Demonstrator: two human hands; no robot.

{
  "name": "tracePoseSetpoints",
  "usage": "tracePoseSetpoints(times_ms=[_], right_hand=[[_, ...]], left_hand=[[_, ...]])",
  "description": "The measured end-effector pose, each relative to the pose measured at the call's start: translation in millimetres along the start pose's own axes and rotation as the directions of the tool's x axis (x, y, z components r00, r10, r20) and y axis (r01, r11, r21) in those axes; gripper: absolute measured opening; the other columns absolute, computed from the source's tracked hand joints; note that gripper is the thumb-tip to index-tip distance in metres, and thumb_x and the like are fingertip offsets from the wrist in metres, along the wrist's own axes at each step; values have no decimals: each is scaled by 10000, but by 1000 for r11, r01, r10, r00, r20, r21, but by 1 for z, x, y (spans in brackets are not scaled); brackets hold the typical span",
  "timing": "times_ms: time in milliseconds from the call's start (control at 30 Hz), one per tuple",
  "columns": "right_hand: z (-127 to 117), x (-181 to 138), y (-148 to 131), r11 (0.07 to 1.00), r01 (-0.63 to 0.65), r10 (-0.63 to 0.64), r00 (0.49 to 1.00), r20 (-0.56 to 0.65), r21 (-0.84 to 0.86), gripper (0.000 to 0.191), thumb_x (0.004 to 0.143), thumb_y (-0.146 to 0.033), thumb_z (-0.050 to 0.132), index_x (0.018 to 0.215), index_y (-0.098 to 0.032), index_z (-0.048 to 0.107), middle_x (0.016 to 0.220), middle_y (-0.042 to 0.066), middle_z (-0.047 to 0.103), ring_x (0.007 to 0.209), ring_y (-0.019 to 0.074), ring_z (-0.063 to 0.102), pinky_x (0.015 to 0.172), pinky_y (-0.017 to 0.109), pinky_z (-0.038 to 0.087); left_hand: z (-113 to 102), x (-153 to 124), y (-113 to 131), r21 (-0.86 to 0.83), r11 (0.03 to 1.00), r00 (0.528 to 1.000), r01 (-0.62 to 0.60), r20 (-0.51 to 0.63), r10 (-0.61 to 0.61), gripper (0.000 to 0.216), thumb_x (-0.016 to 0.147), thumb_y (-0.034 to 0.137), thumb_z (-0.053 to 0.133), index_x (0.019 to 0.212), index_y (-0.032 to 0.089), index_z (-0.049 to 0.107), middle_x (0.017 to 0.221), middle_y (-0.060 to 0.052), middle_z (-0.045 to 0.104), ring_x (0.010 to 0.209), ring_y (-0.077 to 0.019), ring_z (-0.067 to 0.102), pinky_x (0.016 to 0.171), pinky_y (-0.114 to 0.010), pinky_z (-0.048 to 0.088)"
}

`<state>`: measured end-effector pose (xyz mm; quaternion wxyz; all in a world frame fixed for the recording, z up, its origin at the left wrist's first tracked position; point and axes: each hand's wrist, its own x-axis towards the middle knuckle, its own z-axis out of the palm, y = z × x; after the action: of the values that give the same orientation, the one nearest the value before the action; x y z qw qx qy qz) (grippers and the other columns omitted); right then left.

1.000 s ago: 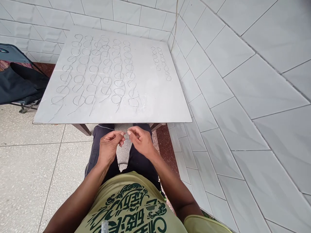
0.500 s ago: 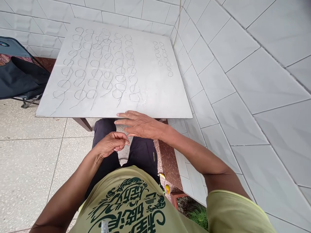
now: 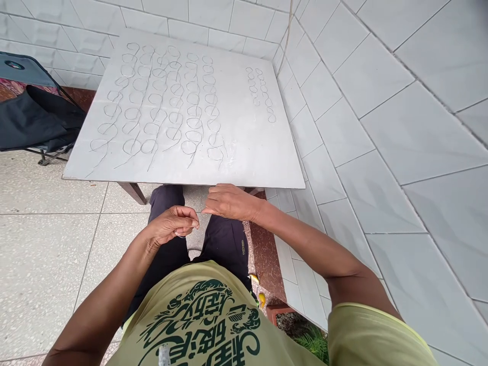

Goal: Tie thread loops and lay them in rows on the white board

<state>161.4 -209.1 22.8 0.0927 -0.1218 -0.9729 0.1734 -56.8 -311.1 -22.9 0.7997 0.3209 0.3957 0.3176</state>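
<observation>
My left hand (image 3: pixel 172 225) is closed in a pinch over my lap, and a small loop of thin wire (image 3: pixel 180 236) shows under its fingertips. My right hand (image 3: pixel 229 202) is just to its right, below the near edge of the white board (image 3: pixel 244 162), fingers curled and pinched together; what it holds is too thin to make out. Several rows of wire loops (image 3: pixel 163 107) lie across the board. A shorter chain of small loops (image 3: pixel 262 95) lies near its right side.
The board rests on a low table with dark legs (image 3: pixel 131 192) in a corner of white tiled walls (image 3: pixel 381 127). A dark folding chair with fabric (image 3: pixel 34 119) stands at the left. A thin cord (image 3: pixel 285 38) hangs in the wall corner. Speckled floor tiles spread to the left.
My right hand opened flat and reached toward the board's near edge, then closed again and drew back beside my left hand. The view shifted slightly to the right.
</observation>
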Motion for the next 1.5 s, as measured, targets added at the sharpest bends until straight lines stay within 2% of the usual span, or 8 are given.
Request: tracePoseSetpoints(times_ms=[167,367,600,733,967,1233,1500], right_hand=[[7,0,0,997,-29,32,998,47,-68,494,1049,-533,424,719,-213,607,695,52,591,719,193,479,706,332,384],[14,2,0,994,-60,53,996,-74,-93,493,1041,-518,460,688,-205,606,638,36,558,650,179,469,671,322,384],[26,-1,-6,960,-209,178,969,-169,-188,479,1041,-487,490,702,-175,624,629,54,595,618,174,503,637,314,362],[35,0,-13,914,-353,309,925,-220,-200,512,1031,-530,488,700,-166,628,608,58,609,596,169,519,603,304,319],[40,1,-28,857,-469,420,876,-235,-214,502,1086,-459,382,809,-136,649,698,92,676,622,177,589,593,307,294],[46,6,-38,733,-652,594,753,-283,-196,550,1088,-479,355,795,-142,675,683,121,711,604,195,650,564,298,288],[39,16,-54,625,-767,743,641,-192,-147,422,1090,-382,371,897,-154,670,784,127,750,654,230,693,578,311,339]], left_hand=[[-2,-1,-3,-26,1000,1000,9,26,-8,153,733,259,820,725,141,723,440,64,397,411,-36,269,451,-217,199],[0,-4,2,-2,998,998,-57,-28,57,173,727,273,830,711,137,724,437,71,383,410,-30,260,459,-216,191],[-6,-4,2,12,994,989,-111,-93,111,165,728,262,832,717,144,717,446,75,390,410,-31,268,461,-214,192],[-8,-4,7,21,990,983,-139,-116,141,188,723,269,836,704,139,702,453,71,407,412,-28,270,462,-213,191],[-10,-4,10,50,984,969,-170,-170,177,217,717,274,843,691,134,679,463,67,419,423,-27,278,469,-212,193],[-9,-1,9,82,973,956,-214,-187,226,227,730,300,845,704,136,690,479,56,450,435,-35,297,471,-212,197],[-12,1,7,116,963,945,-244,-194,263,212,736,284,833,709,144,676,487,55,463,440,-41,315,474,-213,211]])
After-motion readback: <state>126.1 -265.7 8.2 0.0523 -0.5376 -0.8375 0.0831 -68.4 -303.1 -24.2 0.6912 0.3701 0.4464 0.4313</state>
